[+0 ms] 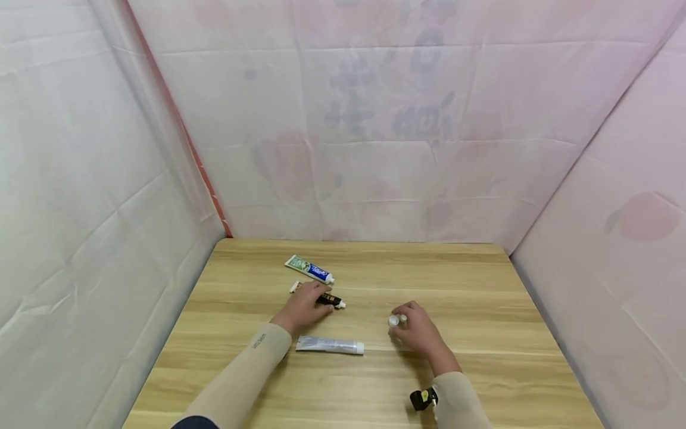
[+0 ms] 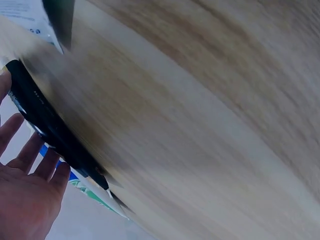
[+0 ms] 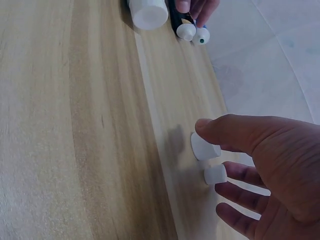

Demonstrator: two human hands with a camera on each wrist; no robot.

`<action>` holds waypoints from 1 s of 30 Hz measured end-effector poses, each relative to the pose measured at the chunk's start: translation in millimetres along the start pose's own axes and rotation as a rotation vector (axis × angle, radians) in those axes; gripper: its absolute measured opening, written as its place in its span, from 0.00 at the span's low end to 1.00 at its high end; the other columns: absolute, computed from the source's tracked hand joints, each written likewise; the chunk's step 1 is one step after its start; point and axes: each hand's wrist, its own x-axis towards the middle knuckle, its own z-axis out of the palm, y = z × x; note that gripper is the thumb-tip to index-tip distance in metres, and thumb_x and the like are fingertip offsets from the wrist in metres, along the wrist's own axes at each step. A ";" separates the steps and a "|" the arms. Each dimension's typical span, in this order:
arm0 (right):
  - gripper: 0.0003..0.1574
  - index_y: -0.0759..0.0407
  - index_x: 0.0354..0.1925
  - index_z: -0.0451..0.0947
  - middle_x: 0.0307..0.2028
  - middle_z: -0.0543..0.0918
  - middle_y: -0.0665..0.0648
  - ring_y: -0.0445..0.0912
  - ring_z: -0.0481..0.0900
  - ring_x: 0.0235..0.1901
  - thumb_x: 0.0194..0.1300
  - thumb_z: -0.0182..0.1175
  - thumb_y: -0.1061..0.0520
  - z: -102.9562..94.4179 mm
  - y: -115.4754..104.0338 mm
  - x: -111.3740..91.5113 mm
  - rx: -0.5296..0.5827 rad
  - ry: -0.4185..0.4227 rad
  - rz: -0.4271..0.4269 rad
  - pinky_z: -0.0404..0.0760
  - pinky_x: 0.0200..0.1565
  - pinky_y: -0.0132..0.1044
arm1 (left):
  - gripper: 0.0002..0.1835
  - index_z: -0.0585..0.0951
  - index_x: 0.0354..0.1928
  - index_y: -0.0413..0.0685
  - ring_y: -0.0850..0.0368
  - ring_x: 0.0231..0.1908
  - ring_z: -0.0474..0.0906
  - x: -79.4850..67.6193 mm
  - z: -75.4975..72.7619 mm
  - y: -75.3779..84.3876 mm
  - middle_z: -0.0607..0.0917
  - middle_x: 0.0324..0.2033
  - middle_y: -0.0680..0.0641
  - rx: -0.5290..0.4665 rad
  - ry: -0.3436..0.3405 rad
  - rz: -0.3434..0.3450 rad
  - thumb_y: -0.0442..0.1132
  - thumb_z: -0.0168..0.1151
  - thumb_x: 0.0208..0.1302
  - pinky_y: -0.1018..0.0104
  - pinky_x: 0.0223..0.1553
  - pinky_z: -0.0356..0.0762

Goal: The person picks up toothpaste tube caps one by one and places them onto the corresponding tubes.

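Observation:
In the head view my left hand (image 1: 304, 307) is over a black toothpaste tube (image 1: 329, 300), thumb on its near side and fingers on the far side. In the left wrist view its fingertips touch the dark tube (image 2: 50, 117). My right hand (image 1: 420, 330) holds a larger white cap (image 3: 204, 147) with thumb and forefinger. A smaller white cap (image 3: 215, 174) touches a fingertip beside it. Behind the black tube lies a green, white and blue toothpaste tube (image 1: 309, 269). Nearer to me is a silver-white tube (image 1: 328, 345) with a white cap.
All lie on a wood-grain table (image 1: 257, 262). Pale printed sheets (image 1: 375, 179) hang along its back and both sides. A small black object with a yellow mark (image 1: 422, 398) sits by my right cuff.

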 end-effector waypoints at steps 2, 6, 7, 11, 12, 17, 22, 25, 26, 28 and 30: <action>0.21 0.56 0.47 0.83 0.47 0.78 0.56 0.51 0.77 0.48 0.54 0.75 0.56 -0.3 0.1 0.4 0.004 -0.002 0.005 0.78 0.50 0.48 | 0.30 0.74 0.65 0.48 0.47 0.60 0.71 1.7 1.0 -0.5 0.77 0.60 0.46 0.005 -0.013 -0.005 0.53 0.64 0.65 0.49 0.64 0.67; 0.20 0.56 0.46 0.83 0.47 0.78 0.56 0.51 0.77 0.47 0.54 0.74 0.56 -0.3 0.3 1.1 0.011 -0.008 0.010 0.77 0.50 0.48 | 0.31 0.73 0.67 0.49 0.45 0.62 0.70 3.8 0.9 0.3 0.75 0.63 0.44 -0.005 -0.035 -0.027 0.54 0.64 0.65 0.47 0.65 0.65; 0.19 0.55 0.46 0.83 0.46 0.79 0.56 0.51 0.77 0.47 0.54 0.74 0.56 0.3 0.6 0.9 0.008 -0.009 0.009 0.77 0.50 0.49 | 0.31 0.73 0.67 0.49 0.44 0.62 0.70 4.0 1.0 0.5 0.75 0.63 0.43 -0.003 -0.042 -0.030 0.54 0.64 0.65 0.47 0.65 0.65; 0.16 0.53 0.43 0.83 0.45 0.79 0.55 0.51 0.77 0.47 0.55 0.74 0.55 2.0 1.8 0.2 -0.017 -0.012 0.006 0.77 0.51 0.50 | 0.31 0.72 0.67 0.49 0.44 0.61 0.72 5.1 2.2 0.4 0.76 0.61 0.43 0.030 -0.068 -0.028 0.55 0.62 0.67 0.48 0.63 0.68; 0.15 0.53 0.42 0.83 0.45 0.79 0.55 0.51 0.77 0.47 0.55 0.73 0.55 2.6 2.3 -0.1 -0.022 -0.012 0.007 0.77 0.51 0.50 | 0.31 0.73 0.67 0.49 0.44 0.60 0.72 5.3 2.5 0.2 0.76 0.61 0.43 0.037 -0.074 -0.025 0.55 0.62 0.67 0.48 0.63 0.68; 0.12 0.52 0.40 0.83 0.44 0.79 0.54 0.50 0.77 0.46 0.56 0.73 0.54 3.8 3.6 -1.5 -0.026 -0.008 0.016 0.77 0.50 0.50 | 0.28 0.76 0.65 0.51 0.48 0.55 0.73 6.6 3.7 -0.6 0.78 0.57 0.46 0.043 -0.099 -0.024 0.55 0.61 0.67 0.51 0.59 0.71; 0.12 0.51 0.39 0.83 0.43 0.79 0.53 0.50 0.76 0.46 0.56 0.73 0.54 3.8 4.5 -2.6 -0.024 -0.007 0.019 0.76 0.50 0.50 | 0.22 0.81 0.59 0.51 0.54 0.46 0.72 7.7 6.4 -0.5 0.80 0.49 0.49 0.044 -0.097 -0.004 0.52 0.62 0.68 0.56 0.49 0.71; 0.11 0.51 0.39 0.83 0.42 0.79 0.53 0.49 0.76 0.45 0.56 0.73 0.54 3.5 5.2 -2.2 -0.030 -0.002 0.018 0.76 0.49 0.49 | 0.20 0.82 0.57 0.52 0.54 0.46 0.72 8.3 10.1 -1.4 0.80 0.50 0.49 0.053 -0.076 0.004 0.52 0.61 0.68 0.56 0.50 0.70; 0.11 0.51 0.39 0.83 0.42 0.79 0.52 0.49 0.76 0.44 0.56 0.73 0.54 3.4 5.2 -2.0 -0.033 0.002 0.018 0.76 0.49 0.48 | 0.19 0.82 0.56 0.52 0.53 0.47 0.73 8.2 10.8 -1.7 0.80 0.50 0.49 0.051 -0.069 0.010 0.51 0.61 0.68 0.55 0.51 0.70; 0.12 0.51 0.39 0.83 0.42 0.80 0.52 0.49 0.76 0.44 0.56 0.73 0.54 3.5 4.7 -1.7 -0.035 0.016 0.010 0.77 0.48 0.48 | 0.18 0.82 0.54 0.52 0.52 0.49 0.73 7.4 11.1 -2.9 0.80 0.51 0.49 0.040 -0.064 0.008 0.51 0.62 0.68 0.53 0.53 0.70; 0.13 0.52 0.40 0.84 0.43 0.80 0.53 0.48 0.77 0.44 0.56 0.73 0.53 3.2 3.1 -2.4 -0.033 0.031 0.003 0.77 0.48 0.47 | 0.16 0.81 0.52 0.53 0.51 0.49 0.73 5.2 9.9 -4.0 0.79 0.50 0.49 0.024 -0.067 0.000 0.51 0.62 0.68 0.52 0.53 0.70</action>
